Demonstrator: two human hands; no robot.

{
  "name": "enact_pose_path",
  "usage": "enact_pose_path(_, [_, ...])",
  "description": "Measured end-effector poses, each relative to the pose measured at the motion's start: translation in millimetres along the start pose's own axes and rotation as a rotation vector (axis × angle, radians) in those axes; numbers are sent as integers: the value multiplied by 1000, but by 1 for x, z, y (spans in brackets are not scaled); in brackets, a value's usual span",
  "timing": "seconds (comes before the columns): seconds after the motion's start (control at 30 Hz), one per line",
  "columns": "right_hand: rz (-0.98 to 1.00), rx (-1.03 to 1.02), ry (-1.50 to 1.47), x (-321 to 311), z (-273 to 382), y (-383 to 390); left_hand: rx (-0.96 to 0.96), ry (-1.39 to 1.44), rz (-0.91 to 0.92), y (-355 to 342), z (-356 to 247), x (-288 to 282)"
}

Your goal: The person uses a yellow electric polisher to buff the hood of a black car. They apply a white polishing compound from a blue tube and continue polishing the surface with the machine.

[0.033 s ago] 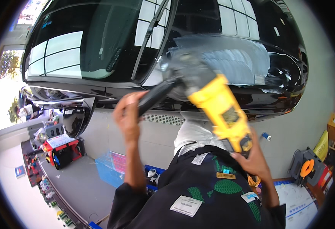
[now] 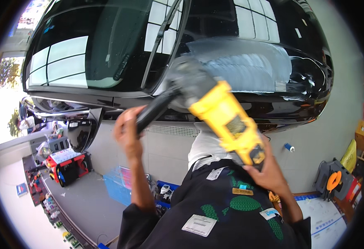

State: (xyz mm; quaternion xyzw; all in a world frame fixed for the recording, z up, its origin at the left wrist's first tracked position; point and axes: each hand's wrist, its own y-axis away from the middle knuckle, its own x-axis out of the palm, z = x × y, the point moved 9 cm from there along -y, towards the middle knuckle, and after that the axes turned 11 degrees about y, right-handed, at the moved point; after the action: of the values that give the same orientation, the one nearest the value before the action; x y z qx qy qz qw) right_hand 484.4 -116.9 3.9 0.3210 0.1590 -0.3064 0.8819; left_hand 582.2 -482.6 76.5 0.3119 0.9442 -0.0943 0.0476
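Observation:
My left hand (image 2: 128, 128) is wrapped round the black side handle (image 2: 153, 108) of a yellow and black power polisher (image 2: 213, 106). My right hand (image 2: 263, 170) grips the lower end of its yellow body. The blurred head (image 2: 188, 76) is over the black car's bonnet (image 2: 209, 18), at the left end of a whitish, hazy smear (image 2: 248, 66), beside the windscreen (image 2: 107, 50) and wiper (image 2: 163, 29). Whether its pad touches the paint I cannot tell.
A red-and-black toolbox (image 2: 70, 166) and blue plastic bin (image 2: 113, 189) sit at lower left. A small blue cylinder (image 2: 289, 147) lies on the grey floor. At right is a grey case (image 2: 323, 176) with an orange coil (image 2: 334, 179). A person (image 2: 26, 123) shows small at far left.
The polisher and both my hands have shifted a little to the left along the bonnet. My grip on the tool looks the same.

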Motion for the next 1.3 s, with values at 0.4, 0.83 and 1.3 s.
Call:
enact_pose_path(0.4, [-128,44,9,-10,-45,26,46,94,135,30,4,34])
enact_pose_path(0.83, [-505,221,-99,-124,-162,97,-134,122,572,38,-3,316])
enact_pose_path(1.3, [-38,-117,-23,-36,-40,13,-19,54,122,8,1,51])
